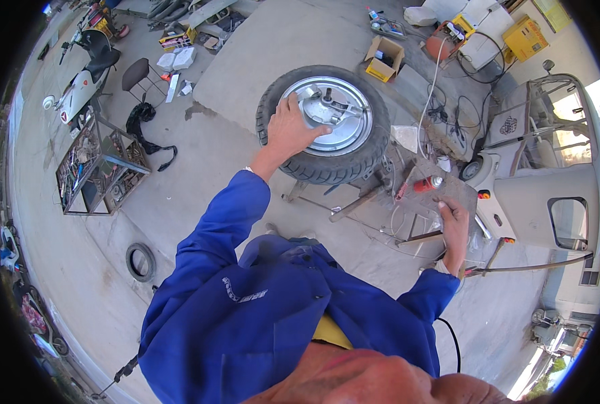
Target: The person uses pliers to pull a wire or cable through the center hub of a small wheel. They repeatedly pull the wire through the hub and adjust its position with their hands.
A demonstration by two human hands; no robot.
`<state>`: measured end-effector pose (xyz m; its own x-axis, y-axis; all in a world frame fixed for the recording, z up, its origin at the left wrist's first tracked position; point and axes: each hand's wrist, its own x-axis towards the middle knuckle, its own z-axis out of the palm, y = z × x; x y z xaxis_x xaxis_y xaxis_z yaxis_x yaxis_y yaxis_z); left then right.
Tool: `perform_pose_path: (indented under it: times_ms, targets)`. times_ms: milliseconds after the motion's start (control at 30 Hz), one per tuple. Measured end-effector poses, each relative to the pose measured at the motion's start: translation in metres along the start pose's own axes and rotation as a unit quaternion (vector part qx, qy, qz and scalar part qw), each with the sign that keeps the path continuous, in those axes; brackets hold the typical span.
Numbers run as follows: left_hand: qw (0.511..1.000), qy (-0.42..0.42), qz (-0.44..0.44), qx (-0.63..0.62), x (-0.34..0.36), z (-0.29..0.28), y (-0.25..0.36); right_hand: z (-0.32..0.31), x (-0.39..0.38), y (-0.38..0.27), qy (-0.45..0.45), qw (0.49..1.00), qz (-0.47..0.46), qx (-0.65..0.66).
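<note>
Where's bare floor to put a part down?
Left of the wheel, bare concrete runs to the black crumpled thing; another patch lies between the metal tool rack and the loose tyre. Your right is crowded: a red can sits on the table near your right hand, a white vehicle beyond.

A white motorcycle [83, 86] was parked at the upper left, near a dark stool [135, 74]. A metal rack [126, 163] loaded with tools [78, 168] stood below them, with a black bundle [138, 118] beside it. A small tyre [131, 261] lay flat on the concrete floor [162, 209]. An open cardboard box [379, 70] stood toward the upper right; a light-coloured vehicle [528, 198] occupied the right side.
</note>
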<state>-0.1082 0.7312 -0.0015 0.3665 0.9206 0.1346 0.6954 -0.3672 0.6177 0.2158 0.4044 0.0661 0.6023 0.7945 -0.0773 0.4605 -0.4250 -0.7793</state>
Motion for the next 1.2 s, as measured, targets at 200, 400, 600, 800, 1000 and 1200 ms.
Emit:
perform_pose_path:
  times_ms: [200, 400, 600, 800, 1000, 1200]
  targets:
    - [1.000, 0.025, 0.002, 0.004, 0.000, 0.008, -0.006, -0.031, -0.010, -0.064, 0.058, 0.980, -0.096, -0.165]
    - [0.991, 0.087, 0.084, -0.052, 0.011, -0.041, -0.038, -0.020, 0.000, -0.156, 0.062, 0.943, -0.192, -0.266]
    - [0.960, -0.068, 0.262, -0.066, -0.002, -0.092, 0.047, 0.024, 0.023, -0.185, 0.041, 0.911, -0.271, -0.308]
    - [0.908, -0.102, 0.405, 0.033, 0.040, -0.081, 0.044, 0.054, 0.038, -0.217, 0.021, 0.901, -0.286, -0.326]
    - [0.896, -0.039, 0.441, -0.011, 0.077, -0.098, 0.022, 0.056, 0.058, -0.261, 0.078, 0.906, -0.280, -0.307]
    - [0.914, -0.089, 0.394, -0.041, 0.097, -0.106, -0.001, 0.066, 0.099, -0.279, 0.111, 0.908, -0.370, -0.164]
